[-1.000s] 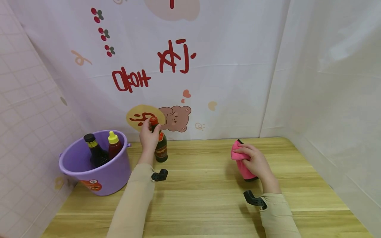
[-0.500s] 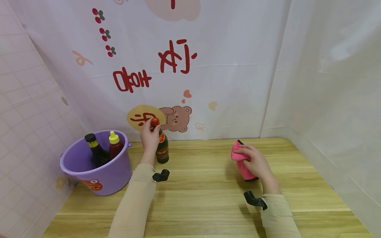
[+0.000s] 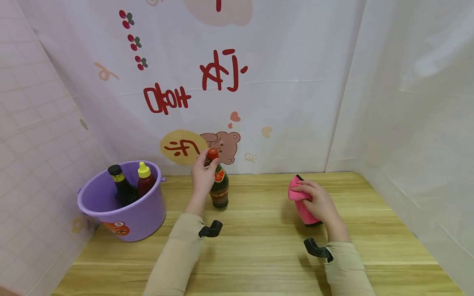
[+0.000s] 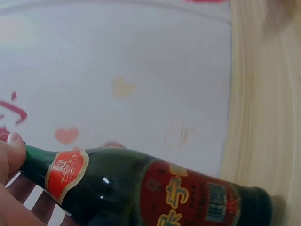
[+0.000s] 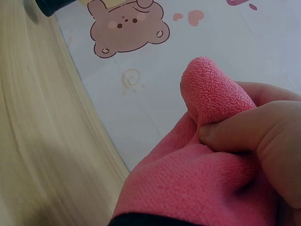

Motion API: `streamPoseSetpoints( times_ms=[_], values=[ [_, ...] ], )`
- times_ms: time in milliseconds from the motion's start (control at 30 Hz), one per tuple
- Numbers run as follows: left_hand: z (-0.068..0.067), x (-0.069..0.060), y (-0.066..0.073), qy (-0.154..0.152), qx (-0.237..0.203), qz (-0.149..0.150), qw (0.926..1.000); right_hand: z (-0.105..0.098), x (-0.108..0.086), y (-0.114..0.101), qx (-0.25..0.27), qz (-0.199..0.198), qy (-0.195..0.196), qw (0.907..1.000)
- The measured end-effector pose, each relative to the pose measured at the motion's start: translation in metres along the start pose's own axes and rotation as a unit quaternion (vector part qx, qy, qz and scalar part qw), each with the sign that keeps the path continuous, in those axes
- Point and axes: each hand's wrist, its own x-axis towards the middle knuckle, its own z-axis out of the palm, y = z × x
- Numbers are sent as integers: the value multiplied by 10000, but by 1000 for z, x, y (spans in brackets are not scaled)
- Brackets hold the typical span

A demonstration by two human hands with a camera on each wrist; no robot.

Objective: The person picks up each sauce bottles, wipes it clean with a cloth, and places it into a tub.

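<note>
A dark green glass bottle [image 3: 220, 190] with a red cap and a red label is gripped at its neck by my left hand [image 3: 203, 177]. In the left wrist view the bottle [image 4: 117, 183] slants, its base toward the wooden tabletop; whether the base touches the wood I cannot tell. My right hand [image 3: 321, 201] pinches a folded pink cloth [image 3: 304, 211] with black edging over the right side of the table. The right wrist view shows the thumb pressed into the bunched cloth [image 5: 188, 179].
On the left stands a purple bucket [image 3: 142, 222] holding a black-capped dark bottle [image 3: 124, 189] and a yellow-capped squeeze bottle [image 3: 145, 183]. A printed white curtain [image 3: 289, 98] rises behind the wooden table [image 3: 259, 255].
My left hand has carried the green bottle to the right, away from the bucket. The right hand keeps its hold on the cloth in nearly the same spot. The head view has shifted slightly.
</note>
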Motion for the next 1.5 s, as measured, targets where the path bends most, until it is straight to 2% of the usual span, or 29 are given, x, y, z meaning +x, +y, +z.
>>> streamPoseSetpoints(
  times_ms=[300,467,700,1133,1500],
  values=[
    [23,-26,17,-563,-310,219,9977,0,0,-2,-36,20,-18,10000],
    [34,-35,23,-699,-392,336,9962,0,1,-2,-32,26,-29,10000],
    [47,-46,26,-889,-453,334,9945,0,1,-1,-9,2,-39,10000],
    [64,-53,30,-1006,-573,287,9929,2,2,-3,-5,-54,-101,9999],
    [71,-55,23,-938,-559,234,9937,4,1,-3,-13,6,-177,9998]
  ],
)
